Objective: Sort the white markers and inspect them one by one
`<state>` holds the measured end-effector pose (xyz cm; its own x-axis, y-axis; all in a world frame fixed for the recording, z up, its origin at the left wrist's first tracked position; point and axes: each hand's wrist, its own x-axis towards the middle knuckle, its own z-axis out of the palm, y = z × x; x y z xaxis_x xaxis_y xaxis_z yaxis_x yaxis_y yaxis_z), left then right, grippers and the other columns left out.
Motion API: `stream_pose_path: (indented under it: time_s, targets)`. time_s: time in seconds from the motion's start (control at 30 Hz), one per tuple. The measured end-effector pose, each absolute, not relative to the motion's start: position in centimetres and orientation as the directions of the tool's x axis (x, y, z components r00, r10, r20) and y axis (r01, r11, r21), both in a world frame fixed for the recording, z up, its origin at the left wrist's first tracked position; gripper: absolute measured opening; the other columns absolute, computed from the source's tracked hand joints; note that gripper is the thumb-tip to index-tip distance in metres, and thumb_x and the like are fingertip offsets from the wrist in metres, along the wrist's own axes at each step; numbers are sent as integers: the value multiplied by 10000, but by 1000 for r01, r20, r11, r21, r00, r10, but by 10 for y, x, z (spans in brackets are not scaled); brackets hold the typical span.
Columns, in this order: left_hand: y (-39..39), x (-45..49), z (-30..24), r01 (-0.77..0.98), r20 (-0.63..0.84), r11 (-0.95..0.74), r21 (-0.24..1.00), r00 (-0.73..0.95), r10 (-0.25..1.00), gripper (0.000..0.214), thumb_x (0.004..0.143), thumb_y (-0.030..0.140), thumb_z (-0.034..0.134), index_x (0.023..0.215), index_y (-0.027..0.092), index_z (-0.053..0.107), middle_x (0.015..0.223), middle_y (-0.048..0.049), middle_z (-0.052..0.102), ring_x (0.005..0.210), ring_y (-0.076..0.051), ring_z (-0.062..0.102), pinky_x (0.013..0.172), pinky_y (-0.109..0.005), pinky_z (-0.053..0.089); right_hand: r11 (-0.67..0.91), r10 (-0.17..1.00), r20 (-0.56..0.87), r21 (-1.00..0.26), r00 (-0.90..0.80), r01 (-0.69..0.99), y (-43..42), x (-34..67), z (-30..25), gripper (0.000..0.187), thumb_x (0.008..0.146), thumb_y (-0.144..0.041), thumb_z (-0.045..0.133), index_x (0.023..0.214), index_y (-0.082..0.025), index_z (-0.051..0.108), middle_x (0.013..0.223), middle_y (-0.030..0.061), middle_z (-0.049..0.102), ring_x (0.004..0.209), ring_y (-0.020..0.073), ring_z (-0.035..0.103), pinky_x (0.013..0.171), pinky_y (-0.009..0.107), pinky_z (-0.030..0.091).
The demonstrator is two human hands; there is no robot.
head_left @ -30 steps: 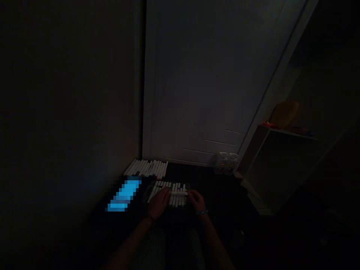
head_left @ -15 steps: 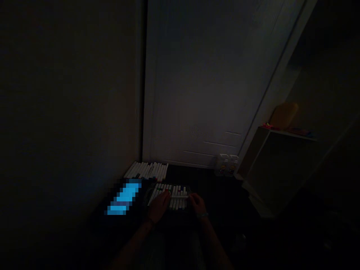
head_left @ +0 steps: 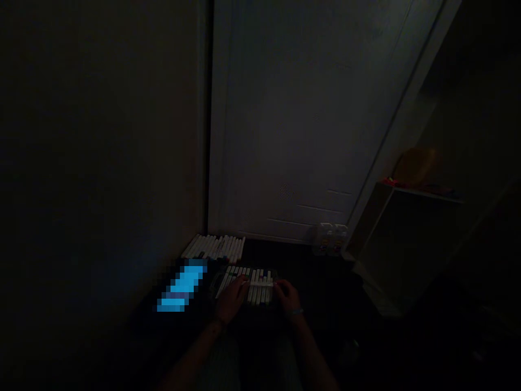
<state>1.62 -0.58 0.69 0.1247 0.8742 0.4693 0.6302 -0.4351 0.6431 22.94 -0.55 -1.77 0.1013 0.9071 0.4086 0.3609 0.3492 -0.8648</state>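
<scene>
Forearms stretched forward, left hand (head_left: 231, 296) and right hand (head_left: 287, 295) lie, fingers bent, on the row of markers (head_left: 257, 288); their grip is unclear.

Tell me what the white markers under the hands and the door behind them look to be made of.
Markers: likely plastic, with smooth white barrels. Their uniform tube shapes suggest it, though the dimness hides any sheen. Door: probably painted wood or board, with a matte pale finish and shallow moulded lines low down. It is too dark to be sure.
</scene>
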Motion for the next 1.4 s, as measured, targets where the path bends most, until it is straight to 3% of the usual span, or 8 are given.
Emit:
stream_pose_path:
  time_s: [0.4, 0.63, 0.93, 1.23, 1.4]
  targets:
    - [-9, 16, 14, 623, 470, -446, 643, 139, 872, 262, 851, 337, 332, 1007, 226, 512, 982, -24, 599, 908, -161, 554, 807, -291, 413, 329, 928, 361, -910, 91, 253, -13, 226, -5, 337, 725, -473, 528, 886, -197, 639, 856, 49, 647, 801, 191, 584, 708, 295, 462]
    - [-8, 16, 12, 600, 496, -474, 644, 144, 856, 275, 845, 344, 348, 1005, 217, 532, 1034, -28, 595, 966, -163, 537, 848, -298, 406, 312, 929, 349, -917, 122, 249, -11, 227, -8, 342, 716, -474, 539, 884, -195, 645, 871, 57, 646, 827, 201, 583, 736, 310, 457]
    - [-3, 15, 4, 631, 447, -389, 671, 74, 891, 295, 850, 368, 327, 1037, 244, 519, 1016, -19, 616, 944, -167, 563, 810, -286, 418, 346, 914, 390, -894, 113, 285, -10, 229, -10, 310, 727, -460, 538, 871, -206, 642, 868, 46, 637, 833, 193, 575, 749, 305, 446]
    - [-10, 14, 14, 600, 415, -405, 691, 130, 901, 287, 828, 397, 368, 1024, 244, 511, 864, -2, 619, 749, -145, 580, 662, -256, 437, 350, 913, 396, -884, 96, 311, -10, 232, -12, 281, 765, -420, 510, 905, -203, 619, 882, 42, 622, 828, 183, 567, 739, 289, 437]
    - [-9, 15, 12, 575, 434, -424, 699, 130, 892, 266, 825, 358, 378, 994, 228, 537, 972, -23, 603, 877, -162, 562, 771, -290, 434, 353, 907, 409, -867, 99, 353, -10, 231, -10, 270, 777, -411, 490, 902, -212, 625, 884, 39, 623, 832, 181, 557, 747, 291, 425]
